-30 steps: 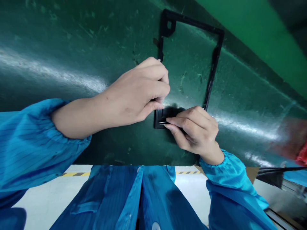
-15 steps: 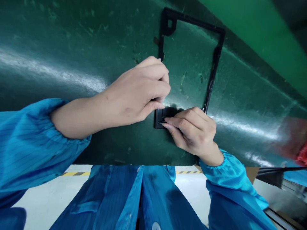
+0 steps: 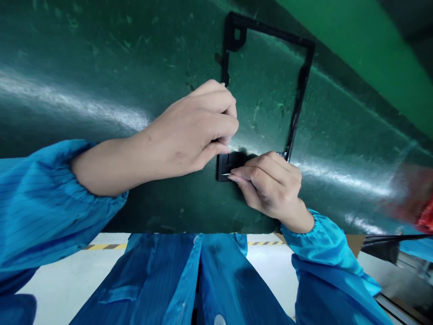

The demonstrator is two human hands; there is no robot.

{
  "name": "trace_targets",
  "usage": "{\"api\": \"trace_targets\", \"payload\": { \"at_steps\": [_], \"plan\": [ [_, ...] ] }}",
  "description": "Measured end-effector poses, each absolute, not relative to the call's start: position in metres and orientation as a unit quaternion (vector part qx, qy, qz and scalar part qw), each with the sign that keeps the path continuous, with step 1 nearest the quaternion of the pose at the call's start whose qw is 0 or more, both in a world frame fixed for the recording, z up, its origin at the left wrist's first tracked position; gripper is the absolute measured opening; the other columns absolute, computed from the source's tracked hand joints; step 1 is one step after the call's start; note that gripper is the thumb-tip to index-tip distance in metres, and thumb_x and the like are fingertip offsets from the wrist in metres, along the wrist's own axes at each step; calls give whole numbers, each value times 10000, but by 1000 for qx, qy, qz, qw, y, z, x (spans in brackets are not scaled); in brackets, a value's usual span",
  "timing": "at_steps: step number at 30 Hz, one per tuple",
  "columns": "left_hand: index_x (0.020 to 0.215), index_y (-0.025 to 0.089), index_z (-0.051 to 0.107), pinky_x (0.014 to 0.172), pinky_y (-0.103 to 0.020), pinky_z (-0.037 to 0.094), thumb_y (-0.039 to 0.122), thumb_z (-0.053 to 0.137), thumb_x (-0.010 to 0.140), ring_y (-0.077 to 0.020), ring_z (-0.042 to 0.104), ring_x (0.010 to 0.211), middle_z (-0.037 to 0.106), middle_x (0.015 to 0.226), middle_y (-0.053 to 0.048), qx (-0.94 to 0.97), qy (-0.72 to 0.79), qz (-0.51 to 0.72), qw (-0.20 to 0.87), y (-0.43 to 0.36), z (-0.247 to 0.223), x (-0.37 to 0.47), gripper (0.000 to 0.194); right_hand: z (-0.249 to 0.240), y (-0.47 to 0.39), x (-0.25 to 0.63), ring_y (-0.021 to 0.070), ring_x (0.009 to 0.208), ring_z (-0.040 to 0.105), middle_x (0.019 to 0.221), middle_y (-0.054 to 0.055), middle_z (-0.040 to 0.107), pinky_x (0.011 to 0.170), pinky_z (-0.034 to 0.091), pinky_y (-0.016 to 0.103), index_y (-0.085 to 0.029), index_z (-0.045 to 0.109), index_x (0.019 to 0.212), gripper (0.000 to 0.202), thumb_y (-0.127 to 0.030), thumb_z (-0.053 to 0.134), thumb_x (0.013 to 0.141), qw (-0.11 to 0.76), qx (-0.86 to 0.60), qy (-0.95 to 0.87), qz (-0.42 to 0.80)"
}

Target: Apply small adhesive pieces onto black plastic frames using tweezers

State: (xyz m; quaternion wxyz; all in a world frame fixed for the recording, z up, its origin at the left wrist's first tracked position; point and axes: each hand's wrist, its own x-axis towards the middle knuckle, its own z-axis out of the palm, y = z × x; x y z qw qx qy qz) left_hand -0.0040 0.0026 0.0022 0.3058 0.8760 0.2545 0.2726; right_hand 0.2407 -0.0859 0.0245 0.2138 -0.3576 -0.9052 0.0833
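Observation:
A black rectangular frame (image 3: 270, 30) lies flat on the green tabletop, with a holed tab at its far left corner. My left hand (image 3: 211, 119) is closed over the frame's left side, its fingers curled and the thumb tip low on that bar. Near the frame's near left corner, my right hand (image 3: 267, 185) pinches a thin, shiny metal piece (image 3: 226, 174) between thumb and forefinger. Its pointed end rests over the corner; the remainder is hidden in the fingers. This hand also covers much of the frame's near side.
The green table (image 3: 152, 212) ends just in front of my body. A brighter green strip (image 3: 355, 54) runs along the far right. Something red (image 3: 426, 216) lies at the right edge, above dark material (image 3: 382, 248).
The frame and both hands appear shifted very slightly left in view. My grips look the same, and the metal point stays at the near left corner.

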Motion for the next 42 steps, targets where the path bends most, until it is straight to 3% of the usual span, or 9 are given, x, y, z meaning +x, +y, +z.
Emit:
{"api": "trace_targets", "payload": {
  "at_steps": [10, 22, 29, 42],
  "plan": [
    [781, 229, 605, 990, -510, 530, 222, 608, 952, -318, 632, 1183, 683, 1101, -88, 877, 256, 277, 297, 0, 3, -5, 171, 24, -86, 243, 160, 771, 621, 875, 41, 725, 673, 525, 314, -163, 716, 1010, 169, -185, 821, 879, 247, -353, -897, 94],
    [788, 230, 603, 980, -519, 529, 223, 603, 966, -311, 632, 1168, 682, 1103, -88, 881, 255, 275, 289, 1, 2, -4, 178, 28, -86, 239, 182, 797, 651, 876, 57, 730, 708, 523, 345, -143, 734, 1034, 181, -206, 820, 887, 222, -387, -888, 116],
    [800, 232, 605, 917, -540, 521, 238, 614, 952, -357, 610, 1222, 683, 1107, -95, 883, 264, 254, 294, 2, 4, -4, 153, 29, -91, 236, 173, 785, 628, 874, 48, 735, 700, 512, 341, -146, 725, 1016, 157, -177, 815, 890, 215, -393, -887, 110],
    [800, 236, 604, 951, -582, 459, 229, 594, 951, -370, 592, 1252, 676, 1072, -78, 886, 289, 232, 278, -2, 8, -4, 151, 30, -89, 235, 171, 781, 626, 869, 58, 725, 709, 514, 336, -130, 740, 1012, 170, -196, 826, 881, 220, -406, -881, 105]
  ]
}}
